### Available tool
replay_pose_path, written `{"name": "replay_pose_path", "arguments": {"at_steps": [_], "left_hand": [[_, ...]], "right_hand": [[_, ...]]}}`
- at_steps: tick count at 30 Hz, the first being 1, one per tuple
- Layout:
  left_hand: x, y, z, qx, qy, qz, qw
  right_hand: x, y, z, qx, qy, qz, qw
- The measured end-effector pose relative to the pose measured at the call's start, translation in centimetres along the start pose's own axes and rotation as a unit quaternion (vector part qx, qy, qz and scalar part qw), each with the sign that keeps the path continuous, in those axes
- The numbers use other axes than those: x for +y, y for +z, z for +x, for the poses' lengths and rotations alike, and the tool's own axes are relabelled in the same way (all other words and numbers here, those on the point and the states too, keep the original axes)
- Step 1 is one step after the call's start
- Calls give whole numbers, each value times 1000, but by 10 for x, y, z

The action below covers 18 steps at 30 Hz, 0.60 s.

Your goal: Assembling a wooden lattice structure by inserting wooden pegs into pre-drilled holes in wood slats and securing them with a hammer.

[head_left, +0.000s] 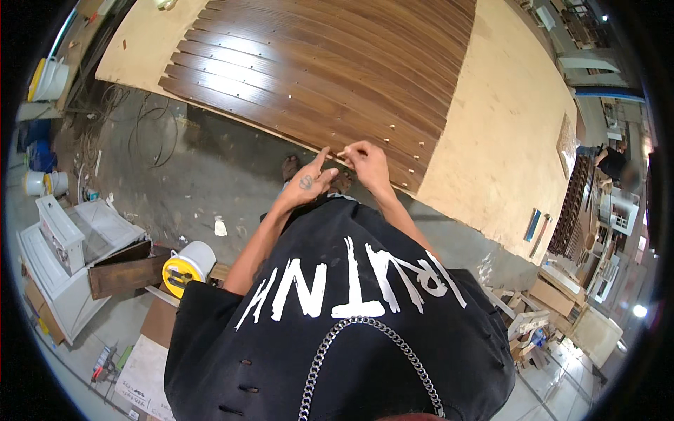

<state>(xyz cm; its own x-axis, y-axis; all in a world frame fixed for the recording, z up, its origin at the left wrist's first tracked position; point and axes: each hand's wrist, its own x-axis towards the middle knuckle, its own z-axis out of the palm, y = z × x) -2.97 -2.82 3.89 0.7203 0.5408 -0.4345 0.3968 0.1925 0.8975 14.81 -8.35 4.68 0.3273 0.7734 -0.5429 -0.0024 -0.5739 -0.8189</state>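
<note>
Dark brown wood-grain strips [330, 77] lie side by side on a pale board, with small holes along them. Several small pale pegs, one of them a peg [391, 127], stick up near the strips' right end. At the near edge of the strips, my right hand [368, 167] is closed in a pinch on a small pale wooden peg [342, 154]. Close beside it, my left hand [309, 182] has its index finger stretched to the edge and its thumb apart. The palm of the left hand is hidden.
The pale board [502, 119] reaches out right of the strips, with a blue-handled tool [533, 223] near its corner. On the floor at left stand a yellow-lidded white bucket [200, 258] and a grey-white cabinet [77, 245]. Cables [158, 130] lie on the floor. Another person [612, 163] is at far right.
</note>
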Motion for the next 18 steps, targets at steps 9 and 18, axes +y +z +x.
{"name": "replay_pose_path", "arguments": {"at_steps": [9,18], "left_hand": [[-9,-13,-9,26,-12,-76,997],[-22,-14,-11,66,-6,-100,993]], "right_hand": [[5,27,29,92,-338,-349,869],[14,33,28,97,-468,-467,744]]}}
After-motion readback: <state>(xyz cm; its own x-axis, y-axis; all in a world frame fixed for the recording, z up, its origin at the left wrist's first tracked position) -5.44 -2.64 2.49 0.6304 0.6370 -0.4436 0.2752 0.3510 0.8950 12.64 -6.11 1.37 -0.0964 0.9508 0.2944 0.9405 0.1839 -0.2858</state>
